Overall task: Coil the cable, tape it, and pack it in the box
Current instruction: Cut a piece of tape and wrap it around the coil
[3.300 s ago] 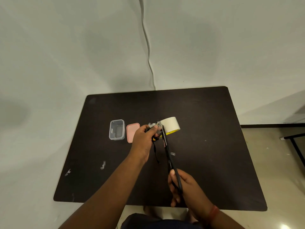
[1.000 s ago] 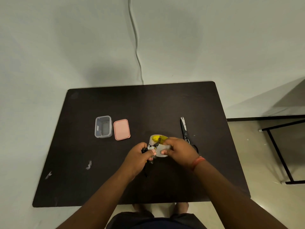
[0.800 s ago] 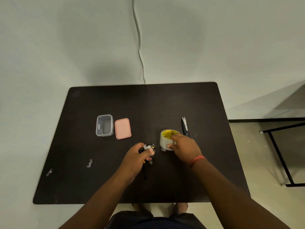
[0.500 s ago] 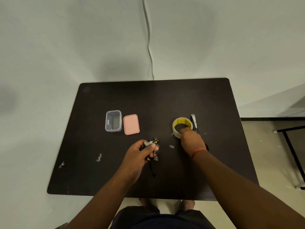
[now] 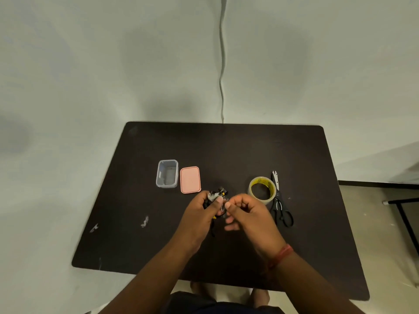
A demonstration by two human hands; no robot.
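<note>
Both hands meet at frame centre: the left hand (image 5: 201, 214) is closed around the coiled cable (image 5: 216, 196), while the right hand (image 5: 247, 211) pinches its fingertips at the bundle's taped edge. Light, soft and springy, the coil probably needs gripping across all loops. Left of it, the clear box (image 5: 167, 173) stands open beside its pink lid (image 5: 190, 179).
</note>
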